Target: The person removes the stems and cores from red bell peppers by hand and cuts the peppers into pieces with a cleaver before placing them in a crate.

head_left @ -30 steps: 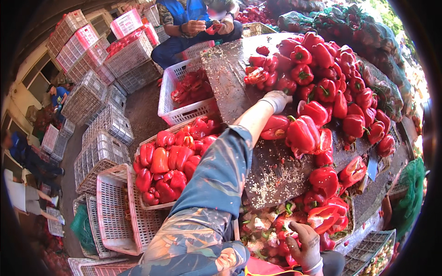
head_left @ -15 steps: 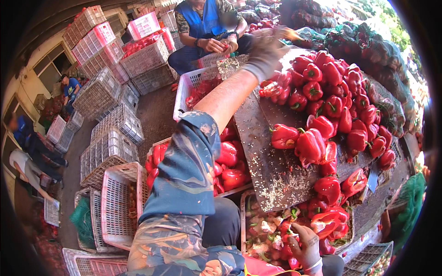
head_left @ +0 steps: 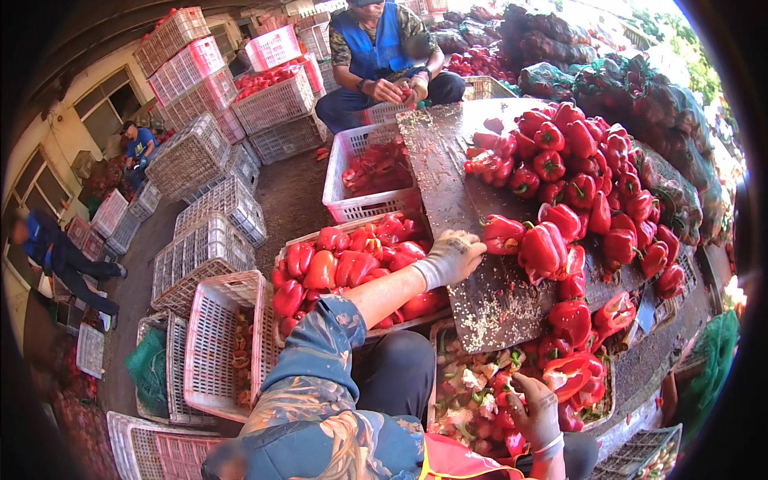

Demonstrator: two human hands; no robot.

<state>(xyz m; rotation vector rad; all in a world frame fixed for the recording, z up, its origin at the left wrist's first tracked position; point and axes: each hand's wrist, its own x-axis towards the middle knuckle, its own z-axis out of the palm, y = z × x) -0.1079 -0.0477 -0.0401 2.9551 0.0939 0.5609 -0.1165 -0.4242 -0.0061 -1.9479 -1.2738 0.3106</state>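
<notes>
My left hand (head_left: 454,258), in a pale work glove, reaches over the near left edge of the dark board (head_left: 472,308). Its fingers are extended, and the tips come up close to a whole red bell pepper (head_left: 502,234); whether they touch it I cannot tell. Low on the right, my right hand (head_left: 536,412), also gloved, is half curled with thumb and fingers apart above a crate of pepper cores and scraps (head_left: 460,384). I see nothing held in it. A cut-open red pepper (head_left: 566,379) lies just beside that hand.
Red peppers (head_left: 588,172) are heaped on the board, with loose seeds near its front. A crate of peppers (head_left: 328,272) stands left of it. Beyond, a seated person (head_left: 376,48) handles a pepper. Stacked crates (head_left: 208,208) line the left; net sacks (head_left: 664,104) fill the far right.
My left hand has come back from the far end of the board to its near left edge. The right hand has barely moved. The view has shifted slightly.
</notes>
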